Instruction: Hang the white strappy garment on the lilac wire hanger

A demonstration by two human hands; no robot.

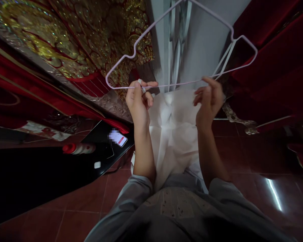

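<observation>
Hanger (178,84), lower edge pinched in left hand (139,102), right hand (210,99) touching, grip unclear

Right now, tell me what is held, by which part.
Lilac clothes hanger: the left hand pinches its bottom bar near the left corner; the right hand is at the bar, grip unclear.

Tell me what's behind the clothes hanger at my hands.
Behind the hanger are a gold-sequined garment, metal bars before a pale grey surface, and dark red fabric. The white cloth hides the bars' lower parts; whatever is behind the garment can't be seen.
</observation>
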